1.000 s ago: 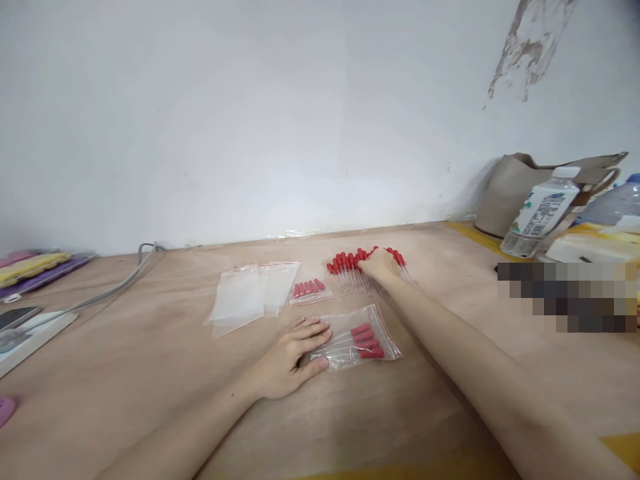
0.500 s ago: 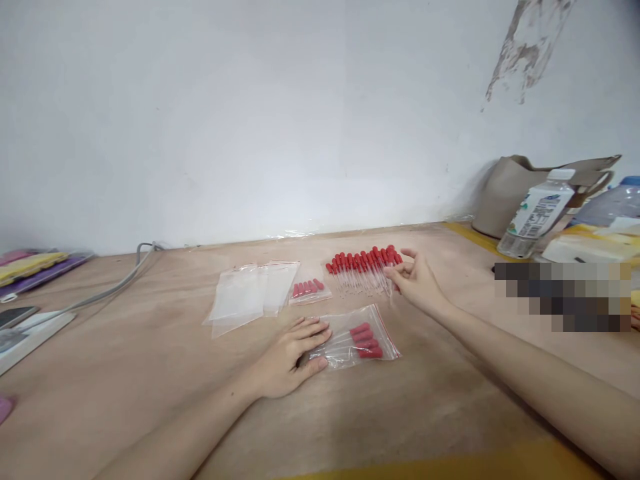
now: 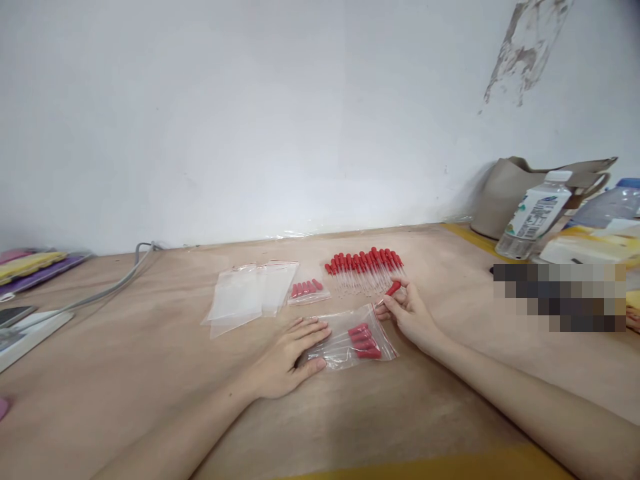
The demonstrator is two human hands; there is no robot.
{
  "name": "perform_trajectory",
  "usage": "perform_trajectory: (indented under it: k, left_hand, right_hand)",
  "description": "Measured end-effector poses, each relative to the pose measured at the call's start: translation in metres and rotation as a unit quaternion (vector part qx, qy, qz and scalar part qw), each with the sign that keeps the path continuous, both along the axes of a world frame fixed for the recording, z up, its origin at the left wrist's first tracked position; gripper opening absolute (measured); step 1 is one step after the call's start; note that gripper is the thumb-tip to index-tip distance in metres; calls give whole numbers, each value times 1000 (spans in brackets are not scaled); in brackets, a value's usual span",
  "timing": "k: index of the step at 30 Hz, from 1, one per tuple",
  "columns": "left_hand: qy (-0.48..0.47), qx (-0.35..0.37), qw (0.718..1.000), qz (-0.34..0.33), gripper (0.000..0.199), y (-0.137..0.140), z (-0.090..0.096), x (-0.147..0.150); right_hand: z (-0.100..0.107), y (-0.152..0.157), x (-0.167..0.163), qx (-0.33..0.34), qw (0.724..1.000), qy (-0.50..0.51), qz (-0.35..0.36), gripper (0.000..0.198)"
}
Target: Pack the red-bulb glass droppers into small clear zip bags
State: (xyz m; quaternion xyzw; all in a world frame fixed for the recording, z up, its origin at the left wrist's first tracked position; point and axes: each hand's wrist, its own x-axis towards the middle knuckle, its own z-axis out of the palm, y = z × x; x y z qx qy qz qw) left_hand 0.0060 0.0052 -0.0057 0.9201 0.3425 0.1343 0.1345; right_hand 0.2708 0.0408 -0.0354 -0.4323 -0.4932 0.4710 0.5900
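Bag of red-topped droppers sat in from the desk's far edge, left hand spread flat on it, prob so it wouldn't slide, while right hand pinched another dropper beside the bag's zip end

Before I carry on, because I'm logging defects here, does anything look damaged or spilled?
Yes: the white wall has a ragged brownish patch at upper right, where its surface looks peeled. No spill shows around the red-bulbed droppers.
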Motion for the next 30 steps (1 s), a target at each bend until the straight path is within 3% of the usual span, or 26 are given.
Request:
perform_trajectory:
  k: [10, 13, 17, 30]
  left_hand:
    - [8, 3, 1000, 6, 48, -1, 1, 0]
    - [16, 2, 1000, 12, 49, -1, 1, 0]
    - [29, 3, 999, 18, 50, -2, 1, -1]
    - [33, 8, 999, 17, 50, -2, 2, 0]
  right_hand:
    - [0, -2, 16, -14, 999, 28, 17, 46]
    - [3, 0, 31, -9, 996, -49, 68, 35]
    - [9, 2, 45, 20, 970, -178, 163, 26]
    - [14, 6, 19, 151, 905, -324, 229, 26]
